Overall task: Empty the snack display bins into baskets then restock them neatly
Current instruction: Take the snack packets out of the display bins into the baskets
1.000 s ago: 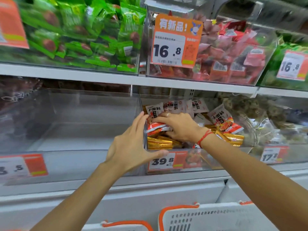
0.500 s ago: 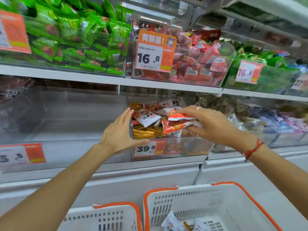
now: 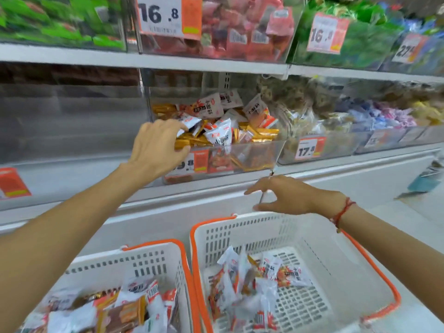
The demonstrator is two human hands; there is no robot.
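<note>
A person's left hand (image 3: 157, 143) reaches into a clear acrylic snack bin (image 3: 252, 155) on the middle shelf, fingers curled around a white-and-blue snack packet (image 3: 189, 122) at the bin's left front corner. The right hand (image 3: 283, 195) hovers open, fingers spread and holding nothing, above the far rim of the right basket (image 3: 336, 267), a red string bracelet (image 3: 341, 212) on its wrist. The bin is partly filled with white-and-red snack packets (image 3: 221, 134) lying over gold-wrapped packets (image 3: 262, 135); an orange price tag (image 3: 192, 162) on its front is partly hidden by the left hand. Two white plastic baskets with orange rims sit side by side below the shelf: the right one has a loose heap of white-and-red packets (image 3: 254, 280) in its left half, and the left basket (image 3: 153, 263) holds a pile of mixed packets (image 3: 125, 306). Left of the bin stands a clear bin (image 3: 72, 131) with nothing visible inside. To the right, further bins hold brown snacks (image 3: 300, 102) and pastel-wrapped sweets (image 3: 384, 114).
</note>
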